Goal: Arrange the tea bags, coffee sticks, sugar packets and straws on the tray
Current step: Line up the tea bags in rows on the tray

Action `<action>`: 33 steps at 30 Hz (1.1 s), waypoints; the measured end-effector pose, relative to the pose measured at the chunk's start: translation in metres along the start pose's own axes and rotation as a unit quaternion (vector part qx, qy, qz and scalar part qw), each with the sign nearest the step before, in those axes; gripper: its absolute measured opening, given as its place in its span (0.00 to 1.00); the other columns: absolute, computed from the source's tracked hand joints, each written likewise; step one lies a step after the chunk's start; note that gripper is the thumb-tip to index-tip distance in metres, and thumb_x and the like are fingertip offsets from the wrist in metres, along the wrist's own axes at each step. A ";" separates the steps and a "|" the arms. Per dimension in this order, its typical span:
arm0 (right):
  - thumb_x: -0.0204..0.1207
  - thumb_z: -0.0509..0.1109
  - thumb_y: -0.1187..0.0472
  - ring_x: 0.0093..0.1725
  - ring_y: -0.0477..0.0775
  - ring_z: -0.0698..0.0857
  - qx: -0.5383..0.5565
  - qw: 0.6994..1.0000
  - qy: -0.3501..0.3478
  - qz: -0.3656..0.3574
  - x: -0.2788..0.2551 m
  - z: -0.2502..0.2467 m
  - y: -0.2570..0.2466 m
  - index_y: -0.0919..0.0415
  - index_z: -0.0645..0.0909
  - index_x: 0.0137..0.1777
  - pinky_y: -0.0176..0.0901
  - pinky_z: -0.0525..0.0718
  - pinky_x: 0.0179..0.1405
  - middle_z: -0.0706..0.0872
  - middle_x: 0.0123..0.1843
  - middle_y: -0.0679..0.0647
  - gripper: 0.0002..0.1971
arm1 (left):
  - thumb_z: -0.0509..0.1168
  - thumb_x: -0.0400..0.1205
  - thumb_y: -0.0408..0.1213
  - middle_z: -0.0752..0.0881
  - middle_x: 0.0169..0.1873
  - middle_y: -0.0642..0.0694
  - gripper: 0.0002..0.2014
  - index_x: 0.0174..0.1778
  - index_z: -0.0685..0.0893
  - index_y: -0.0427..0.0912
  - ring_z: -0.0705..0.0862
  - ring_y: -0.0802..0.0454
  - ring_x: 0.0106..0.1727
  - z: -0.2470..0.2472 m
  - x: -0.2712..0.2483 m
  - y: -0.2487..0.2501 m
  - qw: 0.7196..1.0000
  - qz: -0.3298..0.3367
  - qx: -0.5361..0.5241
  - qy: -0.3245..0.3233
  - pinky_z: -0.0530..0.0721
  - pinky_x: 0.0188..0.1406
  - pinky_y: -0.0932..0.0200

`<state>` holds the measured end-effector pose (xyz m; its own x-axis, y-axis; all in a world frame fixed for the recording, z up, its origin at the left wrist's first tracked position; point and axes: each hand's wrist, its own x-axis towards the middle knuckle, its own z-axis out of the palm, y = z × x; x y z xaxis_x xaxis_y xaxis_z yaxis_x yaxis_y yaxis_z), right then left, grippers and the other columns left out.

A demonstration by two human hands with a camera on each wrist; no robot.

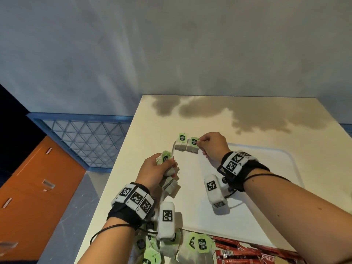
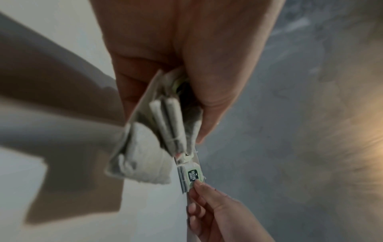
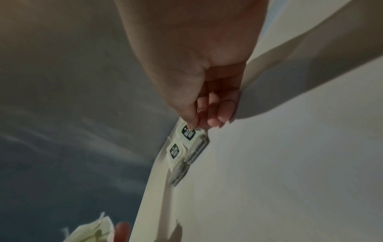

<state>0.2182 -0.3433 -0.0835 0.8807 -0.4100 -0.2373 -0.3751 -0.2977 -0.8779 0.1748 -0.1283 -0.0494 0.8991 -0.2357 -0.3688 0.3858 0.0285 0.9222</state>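
Head view | right hand [image 1: 213, 144] pinches tea bag [image 1: 192, 145] on tray [image 1: 266, 168] — left hand [image 1: 154, 168] clutches bunch of tea bags [image 1: 165, 161] (perhaps three)

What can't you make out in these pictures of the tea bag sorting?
- Number of tea bags in the left hand: the fingers cover the bundle in the head and left wrist views.
- Pile of tea bags and red coffee sticks: cut off by the head view's bottom edge.
- Sugar packets, straws: not seen in any view.
- Label print on the placed tea bags: blurred in the right wrist view.
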 end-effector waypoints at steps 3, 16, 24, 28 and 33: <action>0.72 0.75 0.64 0.25 0.56 0.81 -0.028 0.999 0.016 -0.018 0.004 -0.001 -0.003 0.56 0.86 0.32 0.52 0.83 0.31 0.85 0.26 0.54 0.08 | 0.67 0.83 0.29 0.84 0.38 0.28 0.09 0.50 0.81 0.23 0.82 0.42 0.33 -0.003 0.004 -0.005 0.999 0.009 0.029 0.015 0.88 0.34 0.49; 0.75 0.77 0.58 0.39 0.51 0.84 -0.024 0.996 -0.001 -0.085 -0.022 -0.014 -0.022 0.57 0.85 0.56 0.36 0.84 0.39 0.86 0.43 0.55 0.11 | 0.72 0.80 0.29 0.90 0.38 0.37 0.06 0.48 0.85 0.30 0.85 0.52 0.28 0.009 0.002 -0.001 0.999 0.005 0.036 -0.036 0.83 0.27 0.60; 0.76 0.76 0.61 0.32 0.45 0.83 0.029 0.975 -0.195 -0.101 -0.072 -0.031 -0.033 0.62 0.89 0.46 0.35 0.82 0.33 0.87 0.36 0.54 0.04 | 0.76 0.77 0.36 0.91 0.40 0.44 0.06 0.47 0.88 0.43 0.88 0.48 0.41 0.030 0.007 0.007 0.989 0.029 0.120 -0.079 0.85 0.46 0.53; 0.77 0.76 0.63 0.30 0.43 0.82 0.021 0.983 -0.158 -0.096 -0.075 -0.039 -0.030 0.62 0.87 0.44 0.33 0.83 0.33 0.86 0.35 0.52 0.03 | 0.72 0.71 0.39 0.91 0.47 0.34 0.16 0.54 0.87 0.39 0.89 0.36 0.51 0.035 0.001 0.014 0.991 -0.039 0.074 -0.109 0.83 0.61 0.38; 0.77 0.74 0.67 0.27 0.46 0.84 0.089 0.983 -0.152 -0.060 -0.080 -0.046 -0.028 0.69 0.84 0.55 0.35 0.85 0.33 0.87 0.38 0.57 0.09 | 0.68 0.82 0.33 0.91 0.49 0.34 0.08 0.55 0.87 0.40 0.89 0.41 0.45 0.034 0.000 0.016 0.992 -0.016 0.081 -0.095 0.86 0.34 0.55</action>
<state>0.1450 -0.3422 -0.0211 0.9714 -0.0972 -0.2165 -0.2300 -0.1611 -0.9598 0.1736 -0.1611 -0.0310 0.8263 -0.4128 -0.3833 0.3606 -0.1351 0.9229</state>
